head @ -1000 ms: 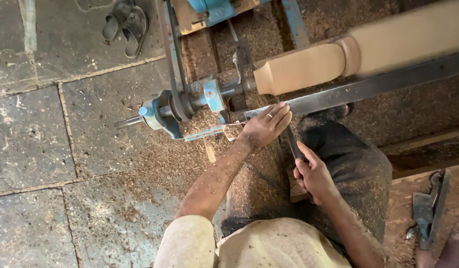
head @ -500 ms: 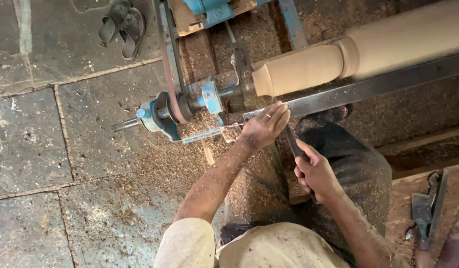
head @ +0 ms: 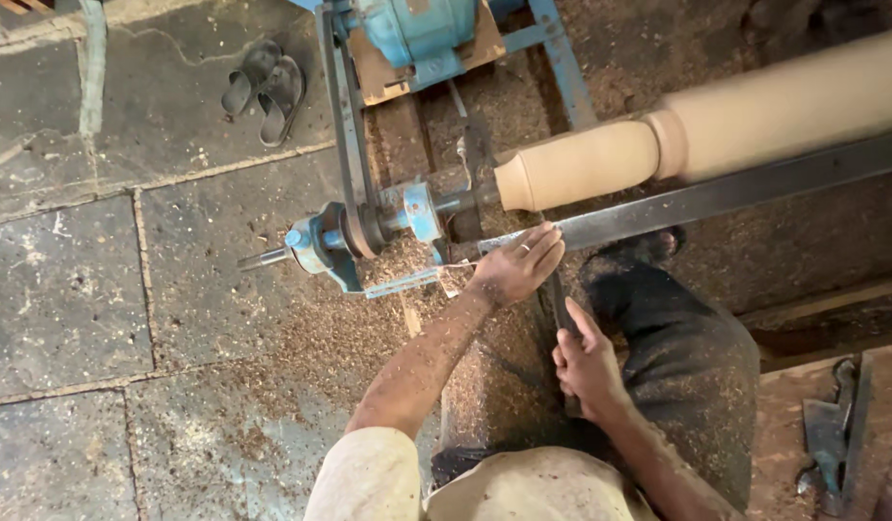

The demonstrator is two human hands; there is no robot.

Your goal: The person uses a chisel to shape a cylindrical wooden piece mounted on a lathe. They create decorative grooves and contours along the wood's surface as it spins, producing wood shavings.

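Our left hand presses the chisel on the rest; our right hand grips its handle. A loose hold could let the spinning spindle snatch it.

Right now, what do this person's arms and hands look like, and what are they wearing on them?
Both arms are bare from above the elbow down, flecked all over with fine sawdust. The left arm comes out of a short cream sleeve. The left hand wears a thin pale ring on one of its fingers. The right hand shows no ring, glove or watch.
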